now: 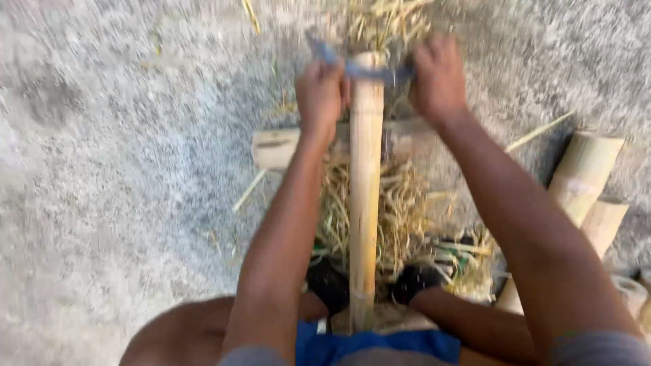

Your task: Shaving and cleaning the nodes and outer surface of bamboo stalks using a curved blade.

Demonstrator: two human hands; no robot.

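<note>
A long pale-yellow bamboo pole (pixel 365 196) is seen running up the middle of the frame, its near end held between the person's knees at the bottom and its far end propped on a pale wooden block (pixel 274 148) lying crosswise. A blurred grey-blue two-handled blade (pixel 369 69) is laid across the pole's far end; one end is gripped by the closed left hand (pixel 320 96) and the other by the closed right hand (pixel 438 78), both fists wrapped tight.

A heap of pale curled bamboo shavings (pixel 400 217) is spread beneath and beside the pole, so a good deal of scraping appears to be done already. How much of the surface is left cannot be told.

At the right edge, several short cut bamboo sections (pixel 584 169) are stacked close by the right arm, which narrows the room there. To the left, grey gritty ground (pixel 122 149) is laid open, with only stray slivers on it.
</note>
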